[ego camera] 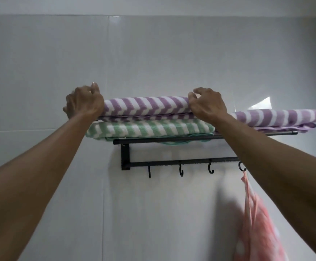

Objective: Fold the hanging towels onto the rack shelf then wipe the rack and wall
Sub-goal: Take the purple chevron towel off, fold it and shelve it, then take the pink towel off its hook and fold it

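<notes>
Purple-and-white striped towel (147, 107) lies folded on top of a green-and-white towel (149, 129) on the black rack (172, 141) shelf, its right end reaching past the green one. The left hand (84, 102) grips the purple towel's left end, fingers curled over it and mostly hidden. The right hand (207, 104) pinches the upper fold nearer the middle. A pink cloth (256, 219) hangs from the rightmost hook (241, 167), cut off below, against the white tiled wall (153, 53).
</notes>
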Tool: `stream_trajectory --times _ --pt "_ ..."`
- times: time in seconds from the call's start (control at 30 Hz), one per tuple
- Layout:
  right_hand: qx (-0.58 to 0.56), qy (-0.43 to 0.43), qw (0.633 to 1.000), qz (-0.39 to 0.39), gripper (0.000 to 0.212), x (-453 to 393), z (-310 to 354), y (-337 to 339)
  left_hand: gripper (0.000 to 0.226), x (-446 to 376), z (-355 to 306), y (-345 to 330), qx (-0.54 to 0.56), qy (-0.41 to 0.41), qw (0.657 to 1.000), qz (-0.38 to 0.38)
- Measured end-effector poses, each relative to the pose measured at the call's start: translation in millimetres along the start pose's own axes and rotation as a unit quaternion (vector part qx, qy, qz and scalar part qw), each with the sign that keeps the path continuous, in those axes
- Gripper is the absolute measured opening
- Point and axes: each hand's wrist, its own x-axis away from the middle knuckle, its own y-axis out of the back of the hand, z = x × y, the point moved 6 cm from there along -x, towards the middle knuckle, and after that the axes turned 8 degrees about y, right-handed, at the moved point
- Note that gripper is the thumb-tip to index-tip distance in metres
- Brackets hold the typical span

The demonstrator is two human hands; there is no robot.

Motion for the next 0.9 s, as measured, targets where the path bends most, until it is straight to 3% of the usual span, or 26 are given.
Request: stream_trajectory --times 0.13,0.5,0.67,0.9 --pt "0.001 0.036 0.999 0.009 0.053 14 8 16 0.057 23 -11 23 -0.02 -0.061 0.997 -0.043" --pt "0.024 0.071 0.993 0.087 0.044 87 -33 102 0.044 156 -55 41 0.051 -0.064 0.996 -0.035" --pt "0.002 0.057 0.987 0.147 0.029 143 -79 135 0.028 252 -61 26 0.063 -0.044 0.997 0.029" --pt "0.012 -0.027 0.97 0.239 0.033 220 -160 149 0.027 371 -50 -20 0.066 0.01 0.982 0.177"
